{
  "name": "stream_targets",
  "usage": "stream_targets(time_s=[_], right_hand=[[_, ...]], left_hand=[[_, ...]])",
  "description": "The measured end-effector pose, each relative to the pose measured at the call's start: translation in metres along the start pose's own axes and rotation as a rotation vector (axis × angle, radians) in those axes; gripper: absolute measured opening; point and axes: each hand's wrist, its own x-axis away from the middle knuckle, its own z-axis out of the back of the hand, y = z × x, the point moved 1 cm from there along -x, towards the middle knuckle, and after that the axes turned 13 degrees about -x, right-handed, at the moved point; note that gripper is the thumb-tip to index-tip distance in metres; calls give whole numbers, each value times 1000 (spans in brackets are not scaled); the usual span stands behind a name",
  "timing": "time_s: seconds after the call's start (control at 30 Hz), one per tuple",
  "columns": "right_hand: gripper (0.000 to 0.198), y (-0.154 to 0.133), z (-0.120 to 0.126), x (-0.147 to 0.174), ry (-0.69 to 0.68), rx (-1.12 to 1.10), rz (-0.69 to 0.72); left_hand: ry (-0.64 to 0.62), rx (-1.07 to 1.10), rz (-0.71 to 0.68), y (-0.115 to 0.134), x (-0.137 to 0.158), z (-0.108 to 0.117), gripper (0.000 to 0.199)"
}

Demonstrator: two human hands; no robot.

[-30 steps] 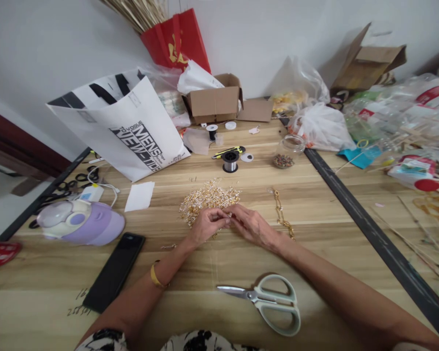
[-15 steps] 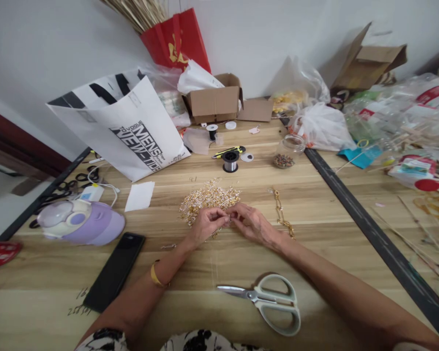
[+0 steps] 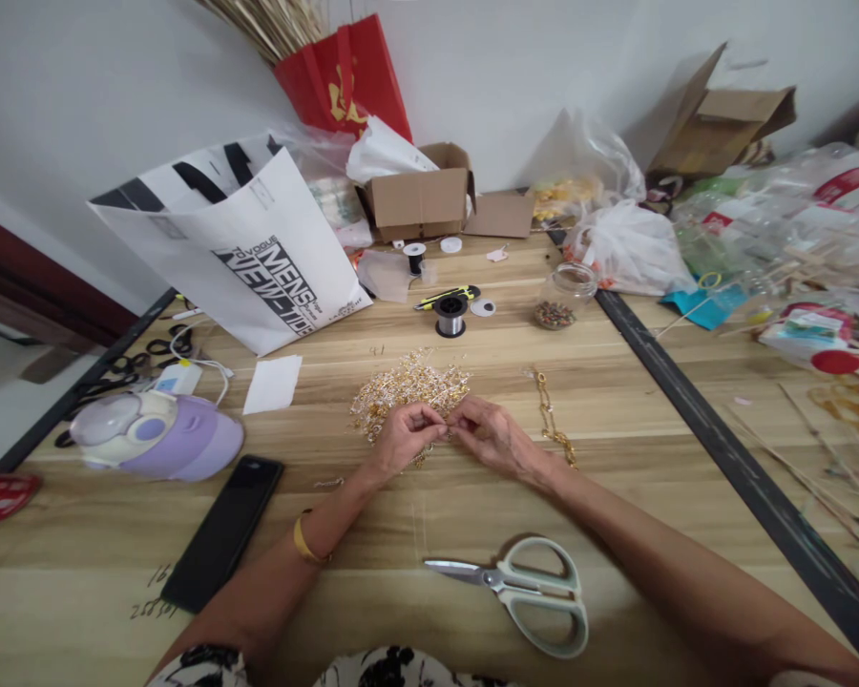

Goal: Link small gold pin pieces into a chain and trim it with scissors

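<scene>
My left hand (image 3: 409,437) and my right hand (image 3: 488,434) meet fingertip to fingertip at the near edge of a pile of gold and silver beads or small findings (image 3: 405,384). Both are closed in a pinch. Whatever lies between the fingertips is too small to name; a thin clear thread seems to hang below the left hand. Right of my right hand lies a gold chain (image 3: 544,401). Nearer to me, scissors (image 3: 505,582) with pale handles rest on the table, blades pointing left. A short silver chain (image 3: 329,483) lies left of my left wrist.
Behind the pile stand a wire spool (image 3: 450,317), a yellow-black cutter (image 3: 436,300) and a jar of beads (image 3: 564,301). At left are a phone (image 3: 223,534), a purple bottle (image 3: 186,437) and a white paper bag (image 3: 258,248). Plastic bottles (image 3: 765,219) crowd the right.
Both hands keep their pinch in nearly the same place, with only slight shifts of the fingers. Nothing else on the table has visibly moved.
</scene>
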Motion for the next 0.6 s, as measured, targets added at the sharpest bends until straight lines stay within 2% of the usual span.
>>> stream_targets(time_s=[0.6], right_hand=[[10,1,-1,1,34,-60,-131]], left_hand=[[-2,-8,2,4,1,-1,23]])
